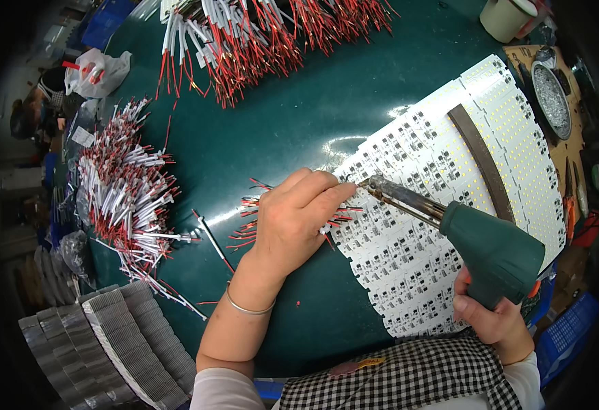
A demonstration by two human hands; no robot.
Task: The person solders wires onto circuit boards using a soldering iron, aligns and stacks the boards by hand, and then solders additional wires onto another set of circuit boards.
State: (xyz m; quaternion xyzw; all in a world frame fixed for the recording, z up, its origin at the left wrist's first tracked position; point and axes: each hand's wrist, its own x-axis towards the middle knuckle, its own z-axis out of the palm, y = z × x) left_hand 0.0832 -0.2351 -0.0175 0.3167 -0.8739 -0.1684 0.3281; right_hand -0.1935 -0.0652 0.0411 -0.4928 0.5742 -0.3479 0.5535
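My right hand [494, 316] is wrapped round the handle of a green soldering gun [494, 253], with a finger at the orange trigger. The gun's metal tip points left and reaches the upper left edge of a large white sheet of LED circuit boards [409, 266]. Right beside that tip, my left hand [298, 213] is closed, thumb and forefinger pinched together at the sheet's edge. A bunch of short red wires [246, 225] sticks out on both sides of its fingers. What exactly lies between the fingertips is hidden. A dark curved strip [481, 160] rests across the sheet.
Heaps of red-and-white wires lie at the left [125, 184] and far side [245, 41] of the green table [245, 137]. Stacked grey strips [108, 348] stand at the near left. A metal dish [551, 99] and a beige cup [507, 19] are at the far right.
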